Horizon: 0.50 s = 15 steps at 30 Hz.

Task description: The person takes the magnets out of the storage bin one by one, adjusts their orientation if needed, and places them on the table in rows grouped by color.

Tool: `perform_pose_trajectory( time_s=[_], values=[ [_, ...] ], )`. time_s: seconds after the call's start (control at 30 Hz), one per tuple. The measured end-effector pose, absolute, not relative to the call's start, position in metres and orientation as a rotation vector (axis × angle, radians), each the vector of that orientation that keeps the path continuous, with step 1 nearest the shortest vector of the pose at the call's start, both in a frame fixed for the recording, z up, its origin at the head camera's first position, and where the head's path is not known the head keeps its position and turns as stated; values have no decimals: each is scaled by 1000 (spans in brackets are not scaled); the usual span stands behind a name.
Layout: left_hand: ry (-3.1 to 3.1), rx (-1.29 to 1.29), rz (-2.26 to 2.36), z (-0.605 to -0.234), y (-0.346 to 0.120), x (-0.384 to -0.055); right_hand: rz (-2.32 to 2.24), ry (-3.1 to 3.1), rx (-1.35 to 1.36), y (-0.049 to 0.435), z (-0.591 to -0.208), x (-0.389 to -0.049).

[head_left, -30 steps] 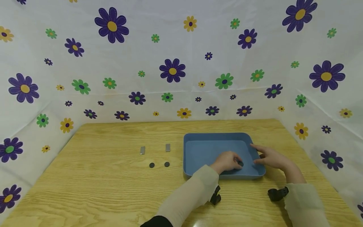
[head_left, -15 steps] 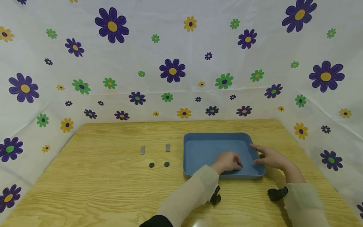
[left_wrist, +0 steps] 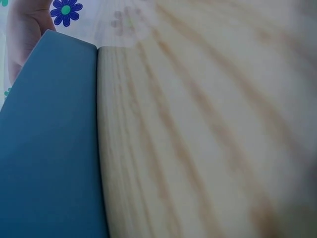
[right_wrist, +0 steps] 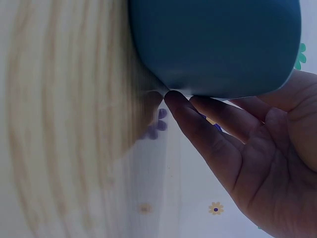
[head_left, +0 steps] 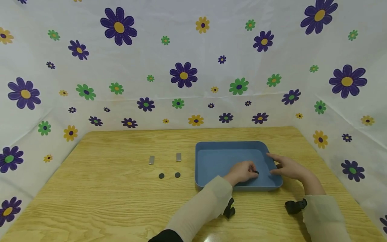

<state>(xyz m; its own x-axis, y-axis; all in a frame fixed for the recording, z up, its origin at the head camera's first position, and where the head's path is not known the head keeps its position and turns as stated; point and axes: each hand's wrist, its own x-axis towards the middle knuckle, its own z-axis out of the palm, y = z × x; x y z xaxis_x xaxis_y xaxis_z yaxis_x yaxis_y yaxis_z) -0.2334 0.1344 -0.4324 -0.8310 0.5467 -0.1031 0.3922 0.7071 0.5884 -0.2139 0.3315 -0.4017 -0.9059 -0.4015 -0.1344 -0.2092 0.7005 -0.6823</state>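
Observation:
Inside the blue tray [head_left: 211, 161], my left hand [head_left: 242, 172] pinches a small dark round disc [head_left: 256, 172] just above or on the tray floor; the exact contact is hidden by the fingers. My right hand [head_left: 288, 167] holds the tray's right side, with the thumb over the rim and fingers against the outside. In the right wrist view the fingers [right_wrist: 213, 148] lie along the underside edge of the tray's outer wall [right_wrist: 218, 44]. The left wrist view shows the tray's outer wall [left_wrist: 54, 139] and part of a hand [left_wrist: 27, 34] behind it.
Left of the tray, two dark discs, one [head_left: 161, 175] beside the other [head_left: 177, 175], lie on the wooden table [head_left: 105, 201]. Behind them are two small grey rectangular pieces, one [head_left: 152, 160] left of the other [head_left: 178, 157]. A flowered cloth [head_left: 136, 67] encloses the table's back and sides.
The disc in my left fingers has tipped and now appears more edge-on, as the fingertips shift slightly. My right hand and the tray have stayed in place.

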Motion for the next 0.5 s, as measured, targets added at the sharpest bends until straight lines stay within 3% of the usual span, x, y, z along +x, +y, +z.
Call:
perform_pose_trajectory(
  time_s=[0.5],
  values=[
    [2566, 647, 1041, -437, 135, -239, -987, 2657, -495, 331, -400, -214]
  ],
)
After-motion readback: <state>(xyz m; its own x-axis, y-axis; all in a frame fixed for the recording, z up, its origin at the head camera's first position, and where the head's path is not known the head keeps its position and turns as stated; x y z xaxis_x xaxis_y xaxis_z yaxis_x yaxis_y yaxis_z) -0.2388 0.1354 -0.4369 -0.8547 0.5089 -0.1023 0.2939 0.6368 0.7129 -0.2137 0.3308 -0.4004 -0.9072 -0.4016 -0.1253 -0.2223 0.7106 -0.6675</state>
